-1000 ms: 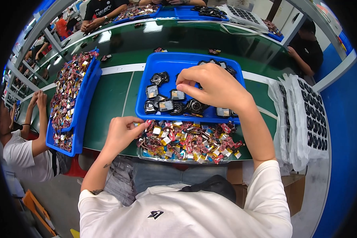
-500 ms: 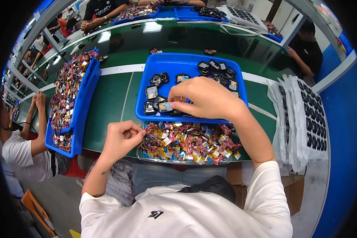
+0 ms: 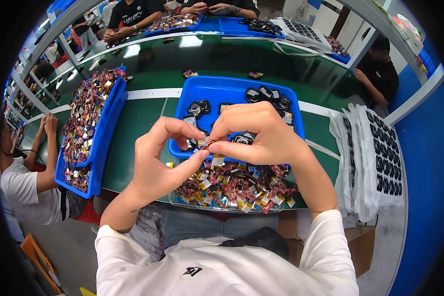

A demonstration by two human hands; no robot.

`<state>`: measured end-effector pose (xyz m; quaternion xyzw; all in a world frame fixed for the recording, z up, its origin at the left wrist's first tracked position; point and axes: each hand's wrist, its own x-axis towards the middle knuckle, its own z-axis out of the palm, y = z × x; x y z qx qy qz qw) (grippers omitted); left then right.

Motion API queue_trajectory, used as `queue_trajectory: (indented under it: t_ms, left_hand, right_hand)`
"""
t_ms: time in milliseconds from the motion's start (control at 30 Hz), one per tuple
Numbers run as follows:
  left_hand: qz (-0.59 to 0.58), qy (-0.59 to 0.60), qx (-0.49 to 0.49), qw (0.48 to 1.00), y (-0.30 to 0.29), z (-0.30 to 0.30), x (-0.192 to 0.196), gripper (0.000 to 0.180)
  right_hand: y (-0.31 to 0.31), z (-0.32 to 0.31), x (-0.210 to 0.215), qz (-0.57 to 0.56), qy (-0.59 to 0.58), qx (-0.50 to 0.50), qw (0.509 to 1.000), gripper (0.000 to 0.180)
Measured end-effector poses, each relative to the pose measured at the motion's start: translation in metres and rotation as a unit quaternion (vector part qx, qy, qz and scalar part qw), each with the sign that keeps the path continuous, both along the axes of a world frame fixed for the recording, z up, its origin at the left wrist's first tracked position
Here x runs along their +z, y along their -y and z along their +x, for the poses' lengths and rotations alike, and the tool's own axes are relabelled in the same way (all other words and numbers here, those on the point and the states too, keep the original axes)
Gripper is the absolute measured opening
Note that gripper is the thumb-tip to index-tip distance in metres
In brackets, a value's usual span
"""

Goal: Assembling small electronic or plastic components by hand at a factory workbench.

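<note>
Above the near edge of the blue tray (image 3: 239,81), my two hands meet fingertip to fingertip. Thumb and fingers of my right hand (image 3: 261,132) pinch a small circuit board (image 3: 211,145), mostly covered by the fingers. My left hand (image 3: 155,160) closes thumb and index finger on the board's left end. A silver piece with yellow tape (image 3: 218,160) shows just below the fingertips; whether it is attached cannot be seen. Black round housings (image 3: 198,108) lie in the tray behind my hands. Closer to me is a heap of red circuit boards with silver, yellow-taped pieces (image 3: 237,190).
Stacked blue bins (image 3: 114,111) heaped with similar boards stand at the left. White trays of black parts (image 3: 387,153) are stacked at the right. A metal frame (image 3: 417,93) rises beyond them. Other people sit on the left, across the green table (image 3: 145,116) and far right.
My right hand has come back left from over the tray's housings toward my left hand. My left hand has risen to meet it, and both now hold a small board.
</note>
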<state>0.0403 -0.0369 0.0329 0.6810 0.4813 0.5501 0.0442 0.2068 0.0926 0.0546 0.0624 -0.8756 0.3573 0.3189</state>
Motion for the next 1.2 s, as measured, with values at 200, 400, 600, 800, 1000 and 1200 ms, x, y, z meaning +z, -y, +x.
queue_trajectory:
  t_ms: [200, 400, 600, 800, 1000, 1200]
  left_hand:
    - [0.019, -0.062, -0.033, 0.997, -0.007, 0.001, 0.013, 0.02]
    - [0.049, -0.104, -0.073, 0.991, -0.028, 0.004, 0.036, 0.035]
    - [0.129, -0.118, 0.029, 0.984, -0.051, 0.008, 0.051, 0.024]
    - [0.136, -0.15, 0.071, 0.977, -0.066, 0.015, 0.059, 0.013]
    - [0.029, -0.024, -0.03, 0.999, -0.072, 0.007, 0.048, 0.006]
    - [-0.05, 0.03, -0.043, 0.997, -0.074, 0.003, 0.045, 0.013]
  right_hand:
    - [-0.008, -0.001, -0.001, -0.033, -0.053, -0.006, 0.998, 0.01]
    - [-0.01, 0.004, 0.01, -0.267, -0.061, -0.096, 0.957, 0.016]
    - [-0.016, 0.015, 0.025, 0.076, -0.133, -0.203, 0.967, 0.019]
    - [-0.021, 0.022, 0.023, 0.035, -0.106, -0.238, 0.965, 0.011]
    - [-0.028, 0.021, 0.021, -0.001, -0.039, -0.223, 0.974, 0.009]
    - [-0.027, 0.013, 0.019, 0.107, -0.052, -0.281, 0.952, 0.009]
